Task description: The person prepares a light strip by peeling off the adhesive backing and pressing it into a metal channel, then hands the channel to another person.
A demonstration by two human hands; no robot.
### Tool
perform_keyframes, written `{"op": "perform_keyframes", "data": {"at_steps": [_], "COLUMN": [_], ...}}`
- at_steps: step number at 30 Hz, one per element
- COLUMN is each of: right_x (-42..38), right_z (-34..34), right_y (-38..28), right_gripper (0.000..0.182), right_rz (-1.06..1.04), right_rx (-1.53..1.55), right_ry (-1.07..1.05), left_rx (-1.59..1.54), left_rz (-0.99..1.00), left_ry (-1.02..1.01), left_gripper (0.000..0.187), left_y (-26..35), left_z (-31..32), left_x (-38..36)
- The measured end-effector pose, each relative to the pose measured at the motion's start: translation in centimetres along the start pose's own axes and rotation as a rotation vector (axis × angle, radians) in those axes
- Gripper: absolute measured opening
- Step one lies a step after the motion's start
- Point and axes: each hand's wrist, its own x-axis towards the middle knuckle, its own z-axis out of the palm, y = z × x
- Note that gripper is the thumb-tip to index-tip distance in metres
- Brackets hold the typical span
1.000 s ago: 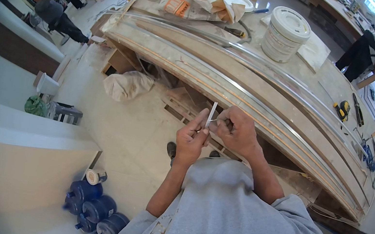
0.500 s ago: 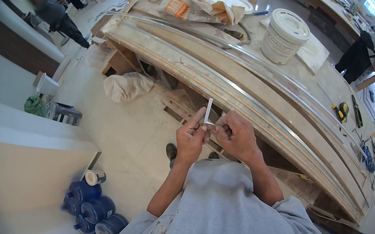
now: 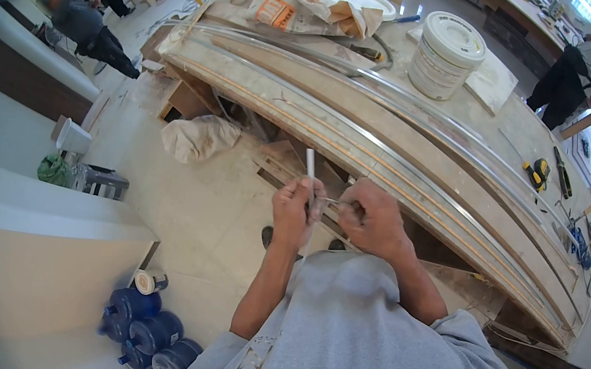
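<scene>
My left hand (image 3: pixel 293 211) is closed around a narrow white strip (image 3: pixel 310 160), which sticks up above the fingers. A thin pale line runs down below this hand toward my shirt. Close by on the right, my right hand (image 3: pixel 375 216) is pinched with its fingertips turned toward the left hand. A thin pale piece (image 3: pixel 331 201) spans the small gap between the two hands and ends in the right fingertips; its kind is too small to make out. Both hands are in front of the near edge of a workbench (image 3: pixel 304 130).
Long metal and wooden strips (image 3: pixel 392 111) lie along the bench. On it stand a white bucket (image 3: pixel 445 58), a torn paper bag (image 3: pixel 278 0), a tape measure (image 3: pixel 538 175) and hand tools. Blue water bottles (image 3: pixel 152 332) lie lower left. Other people (image 3: pixel 77 22) work at left and right (image 3: pixel 583 75).
My left hand has shifted slightly left and down, and the white strip in it now leans left. The right hand stays almost in place, with the gap between the hands wider.
</scene>
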Motion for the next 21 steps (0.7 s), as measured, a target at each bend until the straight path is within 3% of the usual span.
{"op": "perform_keyframes", "data": {"at_steps": [2,6,11,15,19,21], "right_x": [0.0,0.4,-0.4,-1.7,-0.2,1.6], "right_z": [-1.2,-2.6,-1.4,0.6,0.1,-0.3], "right_y": [-0.8,0.5,5.5,11.6,12.6,13.3], "right_gripper": [0.012,0.011,0.019,0.029,0.025,0.023], "right_rz": [0.100,0.095,0.520,0.492,0.452,0.444], "right_rx": [0.111,0.107,0.177,-0.103,-0.126,-0.094], "right_ry": [0.091,0.154,0.204,0.209,0.193,0.294], "left_rx": [-0.044,-0.026,0.302,0.553,0.456,0.413], "left_rz": [-0.009,0.003,0.056,0.104,0.099,0.132], "left_ry": [0.049,0.121,0.219,0.274,0.269,0.251], "left_gripper": [0.024,0.024,0.023,0.028,0.026,0.025], "left_y": [-0.2,1.1,0.9,0.5,1.6,2.1], "left_z": [-2.4,-4.1,-4.9,-7.6,-7.1,-7.7], "left_x": [1.1,1.6,0.7,-0.2,-1.9,-1.7]}}
